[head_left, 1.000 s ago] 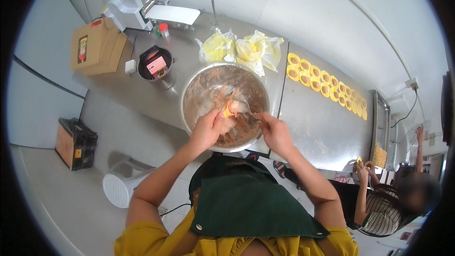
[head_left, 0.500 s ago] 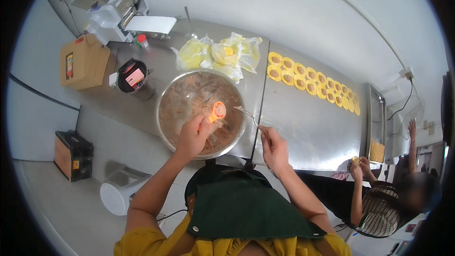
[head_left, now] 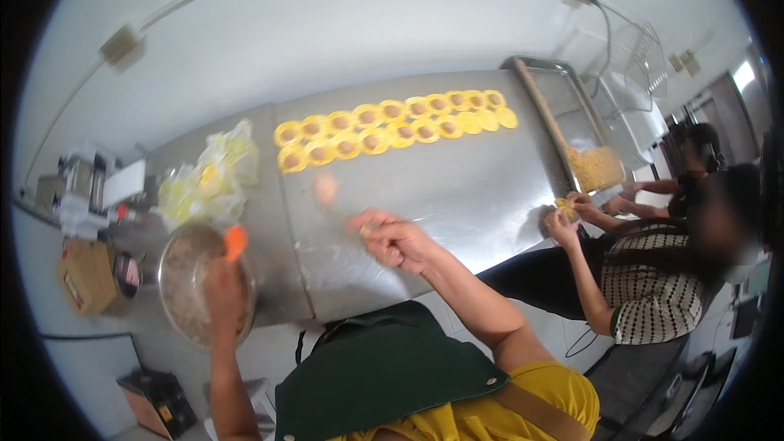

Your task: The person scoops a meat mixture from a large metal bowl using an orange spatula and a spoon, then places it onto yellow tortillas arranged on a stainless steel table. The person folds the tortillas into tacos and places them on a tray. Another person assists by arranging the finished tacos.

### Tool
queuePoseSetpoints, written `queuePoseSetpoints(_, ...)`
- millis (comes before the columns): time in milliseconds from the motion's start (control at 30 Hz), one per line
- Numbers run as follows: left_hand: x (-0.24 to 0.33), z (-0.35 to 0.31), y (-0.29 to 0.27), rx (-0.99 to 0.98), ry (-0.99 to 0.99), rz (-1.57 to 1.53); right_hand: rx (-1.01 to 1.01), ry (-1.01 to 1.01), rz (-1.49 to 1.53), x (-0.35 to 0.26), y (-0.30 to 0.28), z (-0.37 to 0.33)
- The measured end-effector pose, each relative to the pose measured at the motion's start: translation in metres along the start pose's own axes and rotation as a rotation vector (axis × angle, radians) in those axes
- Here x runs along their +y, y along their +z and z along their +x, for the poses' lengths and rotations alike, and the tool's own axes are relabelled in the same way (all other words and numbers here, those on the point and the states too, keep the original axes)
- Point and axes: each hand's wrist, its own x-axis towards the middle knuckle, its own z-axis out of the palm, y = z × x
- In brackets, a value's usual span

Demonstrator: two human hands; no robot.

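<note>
We stand at a long steel bench (head_left: 490,188). Our left hand (head_left: 222,278) hangs over the one metal bowl (head_left: 175,278) of brownish filling at the bench's left end, its grip shut on an orange-tipped tool (head_left: 235,241), probably held there so drips fall back into the bowl. Our right hand (head_left: 392,238) hovers above the bare middle of the bench, fingers curled; we cannot tell whether anything sits in that grip.

Two rows of yellow dough rounds (head_left: 392,126) lie along the far edge, roughly twenty in all, most with a dab of filling at the centre, laid flat and side by side, likely so each can be filled in turn.

A crumpled clear bag (head_left: 208,180) lies beside the bowl. One tray (head_left: 596,167) holds finished yellow pieces at the right end, where another person's hands (head_left: 572,212) work.
</note>
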Motion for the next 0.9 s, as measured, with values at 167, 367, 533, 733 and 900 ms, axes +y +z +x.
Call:
queuePoseSetpoints(167,-0.033,-0.032,-0.015,0.466,-0.469,-0.543,0.875,-1.114,-0.528,-0.100,-0.102,-0.040)
queuePoseSetpoints(367,-0.022,-0.063,-0.011,0.422,-0.564,-0.508,1.557,-0.706,-1.193,-0.042,-0.281,0.030)
queuePoseSetpoints(533,-0.024,-0.092,-0.028,0.391,-0.569,-0.488,0.794,-0.727,-0.897,0.063,-0.103,0.050)
queuePoseSetpoints(733,-0.041,-0.078,-0.037,0.251,-0.409,-0.408,0.043,-0.364,-0.814,0.175,0.058,0.067)
queuePoseSetpoints(900,-0.077,-0.092,-0.076,0.168,-0.340,-0.131,0.068,-0.124,-0.726,0.207,0.105,0.115)
